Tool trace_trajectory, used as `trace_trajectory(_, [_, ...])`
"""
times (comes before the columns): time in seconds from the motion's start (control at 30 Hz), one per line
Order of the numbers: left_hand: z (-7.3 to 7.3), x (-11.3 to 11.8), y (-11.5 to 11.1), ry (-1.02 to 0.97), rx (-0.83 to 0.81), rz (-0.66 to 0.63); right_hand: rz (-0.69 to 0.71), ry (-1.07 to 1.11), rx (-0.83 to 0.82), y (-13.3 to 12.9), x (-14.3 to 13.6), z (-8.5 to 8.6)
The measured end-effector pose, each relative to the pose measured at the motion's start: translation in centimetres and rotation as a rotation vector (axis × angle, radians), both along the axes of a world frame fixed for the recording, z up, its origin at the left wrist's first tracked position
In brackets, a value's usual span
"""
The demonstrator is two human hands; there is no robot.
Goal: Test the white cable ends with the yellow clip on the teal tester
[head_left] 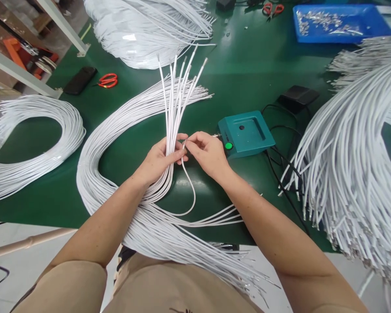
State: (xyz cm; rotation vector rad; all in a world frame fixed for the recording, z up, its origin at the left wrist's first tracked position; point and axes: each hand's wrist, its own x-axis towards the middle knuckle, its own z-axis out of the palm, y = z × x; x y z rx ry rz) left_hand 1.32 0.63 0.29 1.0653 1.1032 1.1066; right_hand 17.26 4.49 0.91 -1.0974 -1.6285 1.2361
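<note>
My left hand (163,158) is closed round a small bunch of white cables (171,113), whose ends fan upward above the thumb. One single white cable (190,178) loops out of the bunch and rises to my fingertips. With thumb and forefinger pinched, my right hand (207,152) grips the tip of that single cable beside the left thumb. Just right of the right hand stands a teal machine (247,132) with a green button. Under my forearms curves a large bundle of white cables (97,139), which runs to the table's front edge.
More cable bundles lie at the left (65,130), at the back (150,30) and at the right (352,152). A blue tray (371,26) holds small metal pieces. Red-handled scissors (108,81), a black phone (80,80) and black cords (276,174) are on the green table.
</note>
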Motion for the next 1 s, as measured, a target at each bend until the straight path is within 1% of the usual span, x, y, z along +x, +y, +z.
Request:
trace_trajectory(0.1, [-0.1,0.0,0.1,-0.013,0.002,-0.008,0.054,0.179,-0.247,0.2,-0.1,0.2])
trace_trajectory(0.17, [0.0,0.0,0.1,-0.003,0.014,-0.028,0.046,0.215,-0.337,0.3,-0.1,0.2])
trace_trajectory(0.27, [0.2,-0.1,0.1,0.046,0.034,-0.04,-0.018,0.139,-0.365,0.6,-0.2,-0.1])
trace_trajectory(0.37, [0.3,-0.1,0.0,0.1,0.046,-0.01,-0.063,0.122,-0.374,0.7,-0.2,-0.3])
trace_trajectory(0.43, [0.4,-0.2,0.0,0.111,0.048,-0.001,-0.047,0.16,-0.357,0.6,-0.1,-0.2])
trace_trajectory(0.5, [0.3,-0.2,0.0,0.112,0.052,-0.007,0.006,0.171,-0.318,0.4,-0.1,0.1])
trace_trajectory(0.6, [0.2,-0.3,0.1,0.105,0.054,-0.021,0.097,0.112,-0.223,0.3,0.1,0.4])
trace_trajectory(0.7, [0.0,-0.5,0.2,0.047,0.017,0.009,0.128,-0.022,-0.05,0.2,0.2,0.4])
trace_trajectory(0.8, [-0.1,-0.7,0.3,-0.02,-0.046,0.031,0.102,-0.291,0.244,0.0,0.4,0.2])
trace_trajectory(0.9, [-0.2,-0.6,0.5,-0.091,-0.121,0.022,0.143,-0.64,0.598,0.0,0.6,0.3])
trace_trajectory(0.97, [-0.2,-0.5,0.7,-0.129,-0.147,0.034,0.142,-0.821,0.764,0.2,0.9,0.5])
trace_trajectory(1.0, [-0.3,-0.4,0.8,-0.138,-0.147,0.045,0.105,-0.88,0.807,0.5,1.1,0.6])
